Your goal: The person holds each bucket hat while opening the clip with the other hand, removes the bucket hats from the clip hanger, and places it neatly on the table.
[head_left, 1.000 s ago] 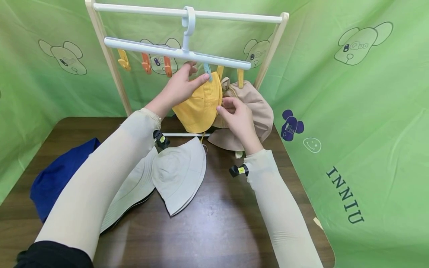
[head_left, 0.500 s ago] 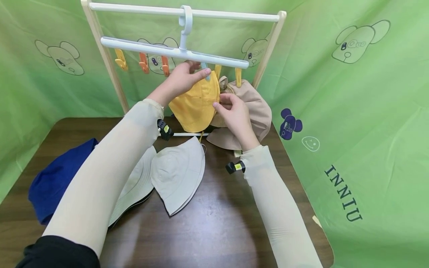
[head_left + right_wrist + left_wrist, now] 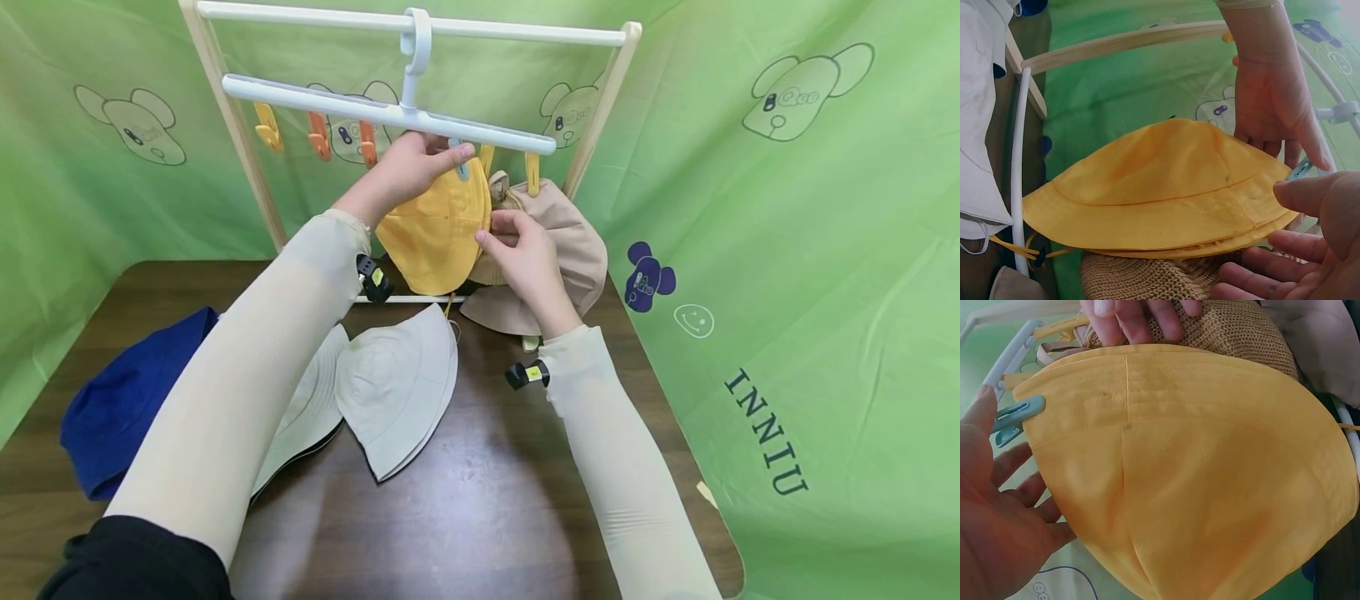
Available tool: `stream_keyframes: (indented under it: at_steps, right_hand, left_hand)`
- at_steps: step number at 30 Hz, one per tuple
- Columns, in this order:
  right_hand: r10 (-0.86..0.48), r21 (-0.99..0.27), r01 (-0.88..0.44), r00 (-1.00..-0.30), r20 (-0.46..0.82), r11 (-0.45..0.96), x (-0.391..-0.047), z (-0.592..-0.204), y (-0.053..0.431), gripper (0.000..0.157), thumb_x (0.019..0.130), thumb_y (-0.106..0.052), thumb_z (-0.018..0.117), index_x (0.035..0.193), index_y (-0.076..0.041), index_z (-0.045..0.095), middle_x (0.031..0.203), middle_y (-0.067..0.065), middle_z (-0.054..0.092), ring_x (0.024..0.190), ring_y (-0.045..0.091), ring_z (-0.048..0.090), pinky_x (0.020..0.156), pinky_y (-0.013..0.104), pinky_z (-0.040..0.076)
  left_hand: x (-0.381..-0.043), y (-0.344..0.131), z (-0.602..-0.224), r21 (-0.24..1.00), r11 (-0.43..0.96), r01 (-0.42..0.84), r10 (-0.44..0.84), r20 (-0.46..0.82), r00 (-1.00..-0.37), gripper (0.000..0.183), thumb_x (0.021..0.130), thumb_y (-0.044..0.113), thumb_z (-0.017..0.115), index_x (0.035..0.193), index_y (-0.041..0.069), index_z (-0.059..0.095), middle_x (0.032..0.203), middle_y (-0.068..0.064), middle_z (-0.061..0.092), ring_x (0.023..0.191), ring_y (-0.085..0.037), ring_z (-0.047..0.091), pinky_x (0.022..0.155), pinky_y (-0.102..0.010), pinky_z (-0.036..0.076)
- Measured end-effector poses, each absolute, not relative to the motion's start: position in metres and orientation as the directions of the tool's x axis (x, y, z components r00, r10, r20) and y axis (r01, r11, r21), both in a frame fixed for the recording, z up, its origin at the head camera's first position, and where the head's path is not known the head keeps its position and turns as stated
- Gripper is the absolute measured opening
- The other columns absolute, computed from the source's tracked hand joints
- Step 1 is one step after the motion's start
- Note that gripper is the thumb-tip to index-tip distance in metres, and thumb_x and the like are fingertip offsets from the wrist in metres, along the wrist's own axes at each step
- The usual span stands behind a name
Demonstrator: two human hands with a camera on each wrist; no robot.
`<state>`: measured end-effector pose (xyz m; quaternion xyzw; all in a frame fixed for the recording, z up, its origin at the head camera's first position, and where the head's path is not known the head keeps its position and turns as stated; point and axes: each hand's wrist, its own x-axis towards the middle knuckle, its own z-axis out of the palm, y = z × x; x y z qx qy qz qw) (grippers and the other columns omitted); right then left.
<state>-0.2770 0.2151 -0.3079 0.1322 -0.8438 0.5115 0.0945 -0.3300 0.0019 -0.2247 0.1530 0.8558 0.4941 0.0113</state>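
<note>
A yellow bucket hat [image 3: 438,233] hangs from a light-blue clothespin [image 3: 1019,415] under the pale blue hanger [image 3: 315,98]. My left hand [image 3: 408,171] is at the hat's upper left edge. Its thumb lies close to the clothespin, and its spread fingers reach behind the hat in the left wrist view. My right hand [image 3: 528,254] stays at the brim's right side, with thumb and fingers apart around the edge. Just behind it, a beige hat [image 3: 573,242] hangs from a yellow clothespin [image 3: 532,173]. A tan knitted item [image 3: 1244,337] shows behind the yellow brim.
Yellow and orange clothespins [image 3: 318,135] hang along the hanger's left half. A wood-and-white rack [image 3: 517,33] carries the hanger. On the brown table [image 3: 450,533] lie a pale bucket hat [image 3: 401,387], another pale hat [image 3: 311,408] partly behind my left arm, and a blue hat [image 3: 138,404].
My left thumb has moved slightly up relative to the clothespin, and the left forearm has shifted a little right. My right hand keeps its place at the brim. The hat still hangs.
</note>
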Motion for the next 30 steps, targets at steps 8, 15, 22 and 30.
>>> stream_keyframes:
  at_steps: [8,15,22,30]
  right_hand:
    - [-0.132,-0.845,-0.311,-0.95,0.282,0.436,-0.283,-0.309,0.213,0.046,0.096,-0.027,0.074,0.133,-0.002,0.061,0.125,0.014,0.069,0.111,0.026,0.069,0.097,0.036,0.055]
    - [-0.132,-0.851,-0.297,-0.955,0.266,0.434,-0.288,-0.312,0.211,0.049,0.095,-0.028,0.074,0.133,-0.001,0.06,0.121,0.016,0.07,0.11,0.027,0.069,0.096,0.036,0.055]
    - [-0.138,-0.837,-0.27,-0.963,0.233,0.475,-0.289,-0.311,0.208,0.047,0.095,-0.032,0.075,0.13,-0.004,0.064,0.111,0.013,0.071,0.102,0.022,0.068,0.085,0.035,0.055]
    - [-0.163,-0.84,-0.277,-0.96,0.226,0.467,-0.293,-0.315,0.206,0.039,0.094,-0.032,0.076,0.12,-0.003,0.069,0.109,0.013,0.073,0.1,0.022,0.069,0.085,0.035,0.055]
  left_hand:
    - [-0.333,0.003,-0.227,0.864,0.441,0.244,0.293,0.119,-0.949,0.047,0.101,0.05,0.059,0.142,0.027,0.061,0.136,0.002,0.059,0.132,-0.012,0.048,0.115,-0.036,0.035]
    - [-0.329,0.006,-0.223,0.898,0.394,0.197,0.269,0.092,-0.959,0.047,0.1,0.049,0.061,0.14,0.024,0.062,0.146,0.002,0.058,0.141,-0.013,0.045,0.121,-0.038,0.031]
    - [-0.327,0.01,-0.225,0.916,0.349,0.198,0.245,0.115,-0.963,0.043,0.101,0.043,0.062,0.137,0.019,0.064,0.141,0.0,0.062,0.135,-0.012,0.049,0.118,-0.035,0.034]
    - [-0.332,0.011,-0.23,0.91,0.342,0.234,0.267,0.145,-0.953,0.041,0.099,0.04,0.067,0.133,0.018,0.066,0.117,-0.001,0.066,0.117,-0.012,0.05,0.106,-0.033,0.037]
